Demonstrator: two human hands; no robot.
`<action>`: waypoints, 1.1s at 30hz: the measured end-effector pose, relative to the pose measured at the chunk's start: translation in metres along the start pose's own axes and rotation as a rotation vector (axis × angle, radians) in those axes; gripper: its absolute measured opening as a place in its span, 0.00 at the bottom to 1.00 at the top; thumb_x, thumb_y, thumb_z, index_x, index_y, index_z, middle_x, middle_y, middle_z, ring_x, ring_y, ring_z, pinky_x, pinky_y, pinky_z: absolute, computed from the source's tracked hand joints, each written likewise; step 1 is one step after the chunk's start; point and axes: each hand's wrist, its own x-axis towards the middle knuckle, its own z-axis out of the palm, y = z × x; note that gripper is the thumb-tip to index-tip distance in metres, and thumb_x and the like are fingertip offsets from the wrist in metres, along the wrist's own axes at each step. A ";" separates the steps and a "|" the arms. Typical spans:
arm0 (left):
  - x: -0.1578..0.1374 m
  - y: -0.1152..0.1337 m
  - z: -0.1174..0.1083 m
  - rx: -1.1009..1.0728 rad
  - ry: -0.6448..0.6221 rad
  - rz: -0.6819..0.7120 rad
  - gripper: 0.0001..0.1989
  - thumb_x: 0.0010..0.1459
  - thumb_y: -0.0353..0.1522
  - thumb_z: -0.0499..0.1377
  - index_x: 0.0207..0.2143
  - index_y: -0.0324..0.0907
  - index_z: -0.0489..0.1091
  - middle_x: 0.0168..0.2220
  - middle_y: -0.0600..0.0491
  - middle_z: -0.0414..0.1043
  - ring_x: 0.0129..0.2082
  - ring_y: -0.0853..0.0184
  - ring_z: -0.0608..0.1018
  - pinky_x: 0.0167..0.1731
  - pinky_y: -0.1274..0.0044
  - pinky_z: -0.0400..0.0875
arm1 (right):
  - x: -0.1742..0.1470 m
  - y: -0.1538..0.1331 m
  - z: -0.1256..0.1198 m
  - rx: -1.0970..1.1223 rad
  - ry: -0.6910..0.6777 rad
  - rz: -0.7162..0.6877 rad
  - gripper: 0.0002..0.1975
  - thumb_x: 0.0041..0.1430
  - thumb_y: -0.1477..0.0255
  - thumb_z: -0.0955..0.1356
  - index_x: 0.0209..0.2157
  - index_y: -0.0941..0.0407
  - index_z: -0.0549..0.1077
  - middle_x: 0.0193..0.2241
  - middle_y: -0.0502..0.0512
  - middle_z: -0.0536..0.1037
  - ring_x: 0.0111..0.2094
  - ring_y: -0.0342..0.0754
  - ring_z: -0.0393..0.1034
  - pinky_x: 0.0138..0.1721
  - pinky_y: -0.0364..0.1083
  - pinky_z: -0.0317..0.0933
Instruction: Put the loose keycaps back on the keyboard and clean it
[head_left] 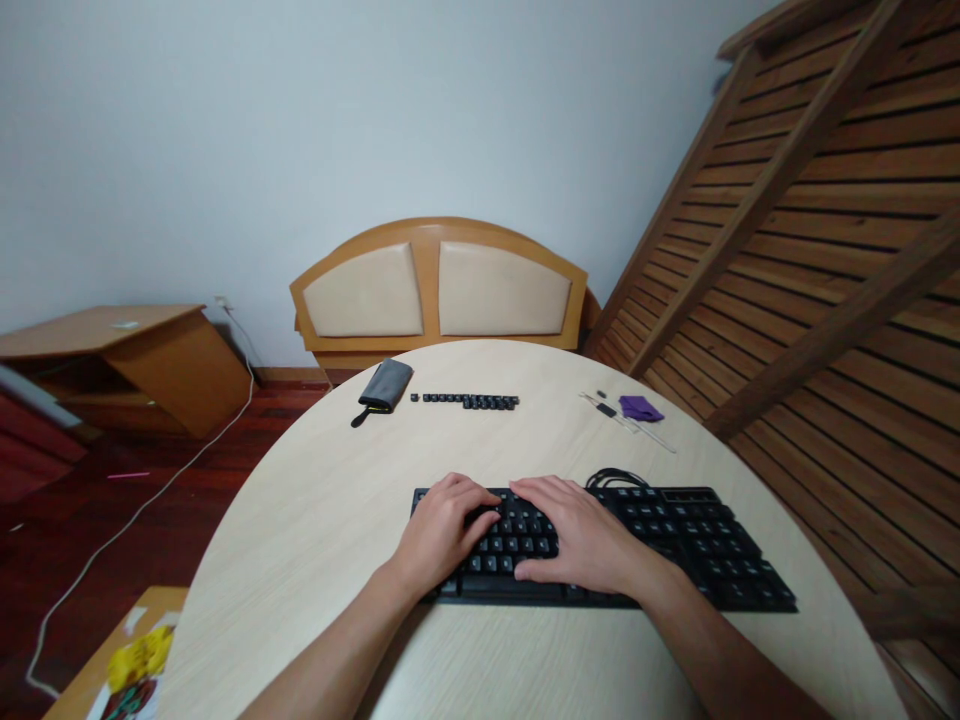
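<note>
Under left grip point(441, 528) and right grip point(583, 532): keyboard point(686, 530).

Even, rather cool light, moderately bright; the pale wall point(360, 130) and bench point(300, 540) read clearly, while the dark floor point(180, 445) sinks into dimness; a soft shadow lies along the inner side of the left forearm point(337, 635); wide-angle stretch makes the slatted wooden frame point(810, 240) lean at the right edge; legends on the keyboard point(697, 540) are soft, perhaps slightly out of focus; the far keycaps point(491, 404) blur together.
</note>
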 end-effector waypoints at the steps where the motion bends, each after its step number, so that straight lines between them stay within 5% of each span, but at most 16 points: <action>1: 0.000 0.000 0.000 0.001 -0.002 0.005 0.08 0.66 0.33 0.58 0.44 0.44 0.76 0.41 0.50 0.79 0.45 0.59 0.75 0.48 0.65 0.71 | 0.000 0.000 0.000 -0.001 0.001 -0.002 0.44 0.46 0.49 0.76 0.62 0.53 0.66 0.59 0.61 0.71 0.59 0.61 0.64 0.61 0.60 0.57; 33: -0.001 -0.001 0.001 -0.041 0.011 -0.096 0.06 0.64 0.33 0.60 0.41 0.45 0.76 0.40 0.50 0.78 0.46 0.60 0.76 0.49 0.67 0.71 | 0.000 -0.003 -0.005 0.011 -0.022 -0.115 0.33 0.50 0.52 0.76 0.56 0.47 0.73 0.59 0.57 0.71 0.60 0.58 0.63 0.61 0.59 0.56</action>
